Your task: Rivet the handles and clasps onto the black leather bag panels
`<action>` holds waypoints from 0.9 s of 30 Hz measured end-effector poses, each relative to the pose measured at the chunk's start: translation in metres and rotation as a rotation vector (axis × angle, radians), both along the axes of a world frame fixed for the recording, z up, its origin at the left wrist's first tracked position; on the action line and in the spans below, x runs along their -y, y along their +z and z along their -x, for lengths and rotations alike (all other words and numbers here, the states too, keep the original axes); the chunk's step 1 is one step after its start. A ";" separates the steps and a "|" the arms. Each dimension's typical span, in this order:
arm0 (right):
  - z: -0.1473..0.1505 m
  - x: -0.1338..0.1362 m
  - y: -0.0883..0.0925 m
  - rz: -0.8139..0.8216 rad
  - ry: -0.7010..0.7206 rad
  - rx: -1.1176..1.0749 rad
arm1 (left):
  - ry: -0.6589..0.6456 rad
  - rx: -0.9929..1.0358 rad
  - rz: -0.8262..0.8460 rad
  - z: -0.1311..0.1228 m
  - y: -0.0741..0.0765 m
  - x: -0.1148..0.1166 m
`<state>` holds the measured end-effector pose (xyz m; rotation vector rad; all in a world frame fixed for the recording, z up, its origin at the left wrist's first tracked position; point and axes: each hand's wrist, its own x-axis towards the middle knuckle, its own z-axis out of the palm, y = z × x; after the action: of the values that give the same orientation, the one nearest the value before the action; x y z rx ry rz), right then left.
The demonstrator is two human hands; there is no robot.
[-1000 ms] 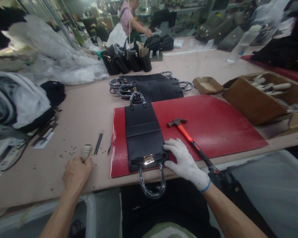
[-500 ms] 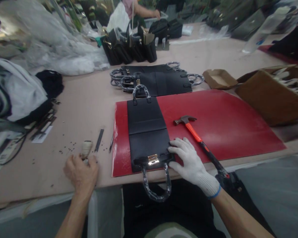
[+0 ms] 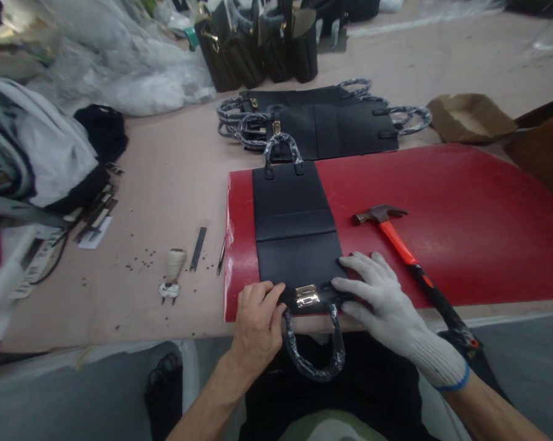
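A flat black leather handbag panel (image 3: 299, 248) lies lengthwise in front of me, with a gold clasp (image 3: 307, 296) near its front end. Its plastic-wrapped front handle (image 3: 313, 370) hangs past the table edge; another wrapped handle (image 3: 283, 149) stands at the far end. My bare left hand (image 3: 260, 318) has its fingers closed on the panel's front left edge, beside the handle base. Fingers spread, my white-gloved right hand (image 3: 379, 300) rests on the front right edge. A claw hammer (image 3: 407, 251) with an orange and black handle lies right of that hand.
Beneath the panel is a red mat (image 3: 464, 208). To the left lie a wrapped-handle pronged tool (image 3: 173, 275), a dark metal strip (image 3: 198, 249) and scattered black bits. More bag panels (image 3: 335, 130) lie behind, near upright black bags (image 3: 262, 46) and a cardboard tray (image 3: 473, 116).
My left hand has left the wrapped-handle tool on the table and moved right to the panel's front left edge. My right hand stays on the panel. The view has tilted down.
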<state>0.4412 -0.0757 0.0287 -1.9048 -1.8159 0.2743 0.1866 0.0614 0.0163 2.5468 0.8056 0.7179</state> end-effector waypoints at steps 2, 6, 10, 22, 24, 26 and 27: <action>0.001 -0.001 0.001 0.029 0.002 0.009 | -0.031 -0.014 -0.006 0.000 -0.001 -0.006; 0.001 -0.003 0.001 0.050 0.001 0.016 | -0.116 0.056 -0.107 0.000 -0.008 -0.013; 0.000 -0.003 0.002 0.042 -0.003 0.000 | -0.206 0.198 -0.050 0.006 -0.011 -0.015; 0.002 -0.005 0.001 0.012 -0.010 0.032 | -0.351 0.146 -0.221 0.022 -0.017 -0.010; 0.003 -0.005 0.002 0.017 -0.014 0.038 | -0.356 0.088 -0.181 0.024 -0.011 -0.009; 0.003 -0.005 0.003 0.023 -0.017 0.046 | -0.400 -0.011 -0.147 0.024 -0.001 -0.009; 0.004 -0.005 0.003 0.027 -0.018 0.048 | -0.423 -0.068 -0.144 0.024 0.004 -0.008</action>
<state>0.4375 -0.0704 0.0317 -1.9612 -1.8337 0.2507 0.1627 0.0697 0.0207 2.7512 0.2197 0.5692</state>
